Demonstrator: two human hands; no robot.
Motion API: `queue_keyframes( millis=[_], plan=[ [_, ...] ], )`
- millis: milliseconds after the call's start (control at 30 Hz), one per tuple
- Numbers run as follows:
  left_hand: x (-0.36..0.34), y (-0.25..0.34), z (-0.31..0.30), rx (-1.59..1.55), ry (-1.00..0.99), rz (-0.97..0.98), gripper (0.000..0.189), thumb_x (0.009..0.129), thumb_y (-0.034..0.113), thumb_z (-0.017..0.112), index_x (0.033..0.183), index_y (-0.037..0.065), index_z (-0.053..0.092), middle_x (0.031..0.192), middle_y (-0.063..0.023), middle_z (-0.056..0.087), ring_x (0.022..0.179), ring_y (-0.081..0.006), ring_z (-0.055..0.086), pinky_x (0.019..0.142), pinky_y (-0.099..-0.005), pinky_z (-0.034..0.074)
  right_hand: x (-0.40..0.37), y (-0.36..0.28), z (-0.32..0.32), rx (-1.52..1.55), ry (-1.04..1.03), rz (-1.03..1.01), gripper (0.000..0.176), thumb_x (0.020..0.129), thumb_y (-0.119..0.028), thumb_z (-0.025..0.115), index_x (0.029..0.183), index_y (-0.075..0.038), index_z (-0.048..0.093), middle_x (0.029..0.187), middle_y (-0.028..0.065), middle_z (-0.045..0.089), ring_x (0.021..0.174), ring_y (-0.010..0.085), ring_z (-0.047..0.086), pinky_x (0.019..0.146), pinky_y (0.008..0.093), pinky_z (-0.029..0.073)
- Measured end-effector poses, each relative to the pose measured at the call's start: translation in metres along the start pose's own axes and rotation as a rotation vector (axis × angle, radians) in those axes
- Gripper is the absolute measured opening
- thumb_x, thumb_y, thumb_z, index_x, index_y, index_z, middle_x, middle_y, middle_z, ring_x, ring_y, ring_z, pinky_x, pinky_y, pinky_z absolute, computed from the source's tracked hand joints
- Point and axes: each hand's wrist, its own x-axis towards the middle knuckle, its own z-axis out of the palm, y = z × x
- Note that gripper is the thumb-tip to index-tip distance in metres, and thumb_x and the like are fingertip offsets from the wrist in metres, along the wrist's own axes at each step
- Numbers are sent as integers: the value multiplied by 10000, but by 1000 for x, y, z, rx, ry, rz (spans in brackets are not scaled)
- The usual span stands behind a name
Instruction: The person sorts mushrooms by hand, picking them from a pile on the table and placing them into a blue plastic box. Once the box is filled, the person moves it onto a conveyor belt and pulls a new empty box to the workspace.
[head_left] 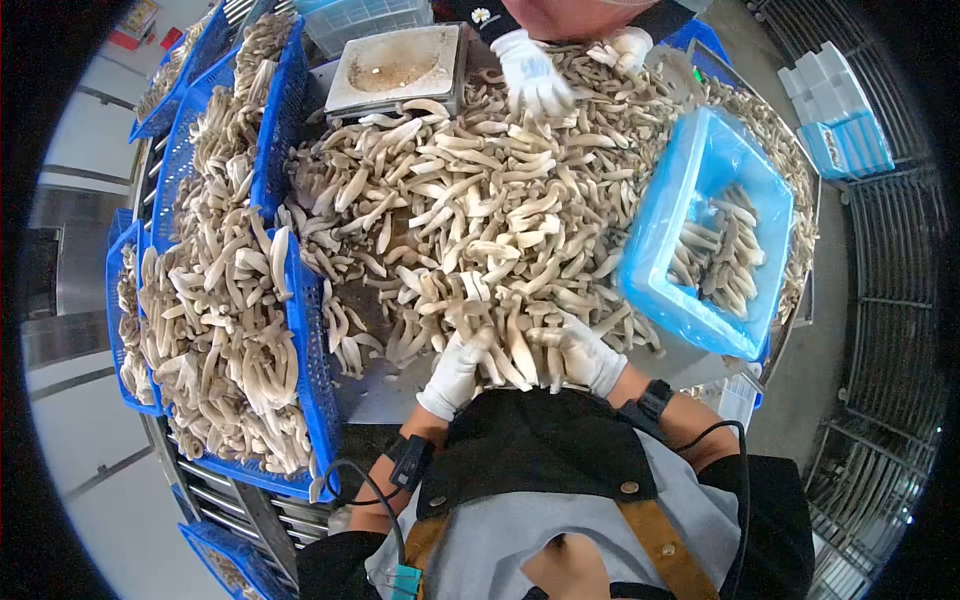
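King oyster mushrooms point(520, 235) with pale stems and grey-brown caps lie heaped over the metal table. At the heap's near edge, just in front of my apron, my left hand point(457, 368) in a white glove is closed around some mushrooms. Opposite it, my right hand point(588, 358), gloved too, has its fingers curled over several mushroom stems. A few mushrooms point(518, 350) stand with their stems toward me between the two hands. The fingertips are partly hidden among the mushrooms.
Blue crates point(315, 370) full of mushrooms line the left on rollers. A light-blue lined tub point(650, 250) holding mushrooms stands on the right. A scale point(395, 65) sits at the back. Across the table, a co-worker's gloved hand point(535, 80) reaches into the heap.
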Motion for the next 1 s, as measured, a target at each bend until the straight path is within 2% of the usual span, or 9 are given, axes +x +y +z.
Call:
queue_keyframes(
  millis=[133,233,367,567,633,733,800,867,1000],
  plan=[
    [-2,7,19,366,-7,35,354,946,240,581,1240,45,540,1013,-9,591,862,-89,530,740,-269,473,13,11,-8,-100,20,-77,296,944,-99,567,1223,-11,518,1008,64,621,795,119,629,641,233,528],
    [2,-3,17,741,52,138,373,946,244,583,1257,43,534,1032,-25,610,890,-91,536,764,-264,472,19,16,-8,-46,72,-31,331,922,-22,582,1243,-15,500,1070,68,595,901,137,609,764,264,524],
    [-13,25,37,311,-118,-81,425,940,200,566,1320,30,480,1068,-112,646,882,-179,663,684,-273,539,17,9,5,38,112,-35,402,892,65,604,1261,-22,471,1129,80,563,1007,161,585,861,285,527],
    [-17,32,35,-133,-164,2,533,928,224,599,1388,37,407,1188,-143,615,896,-223,687,679,-313,597,4,-13,4,-82,-106,-51,648,865,-64,689,1400,-50,325,1146,103,545,897,160,614,681,290,551],
    [-25,38,43,67,-299,-16,592,926,314,612,1406,52,384,1187,-109,606,910,-202,680,671,-288,580,-23,-28,8,-246,-172,105,704,844,-172,728,1393,-20,315,1190,137,559,837,158,642,546,285,561],
    [-46,10,51,335,-210,69,538,946,315,586,1382,52,413,1132,-61,601,877,-139,638,680,-252,546,-37,27,-5,-517,-125,-154,892,887,-164,684,1524,-53,70,1255,110,485,881,157,613,739,271,526],
    [-51,0,53,301,-99,47,335,925,239,625,1169,25,541,960,-57,618,753,-120,604,590,-261,527,-54,29,-4,-237,-119,3,792,926,-190,640,1520,-50,135,1341,100,467,1137,158,538,955,281,452],
    [-61,-11,56,308,-72,-3,309,906,198,647,1138,25,539,953,-56,610,754,-119,596,593,-262,521,-58,36,-13,-439,-160,-228,660,955,-179,601,1487,-53,231,1307,93,515,1164,139,517,977,289,440],
    [-56,0,62,249,-131,86,304,888,174,673,1112,24,531,892,-33,599,721,-113,578,602,-254,495,-61,25,1,-37,-107,-112,478,980,-198,546,1392,-32,368,1208,80,554,1072,146,563,925,295,472]
  ],
)
